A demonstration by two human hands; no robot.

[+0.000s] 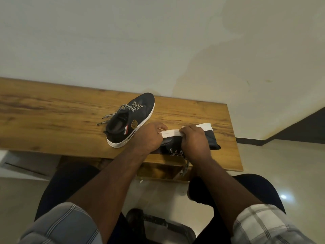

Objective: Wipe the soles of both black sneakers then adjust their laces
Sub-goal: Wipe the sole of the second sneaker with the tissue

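One black sneaker (131,118) with a white sole and loose black-and-white laces stands upright on the wooden table (52,110), toe toward the wall. A second black sneaker (210,136) lies on its side near the table's front right, its white sole edge facing up. My left hand (149,136) grips its heel end. My right hand (195,140) grips its middle, fingers curled over the sole edge. Something white shows under those fingers; I cannot tell whether it is a wipe. This sneaker's laces (184,166) hang over the table's front edge.
The table stands against a pale wall (158,41), with its right end close to the held sneaker. Below are my knees in dark trousers, a glossy floor (299,173) and a dark object on the floor (158,224) between my legs.
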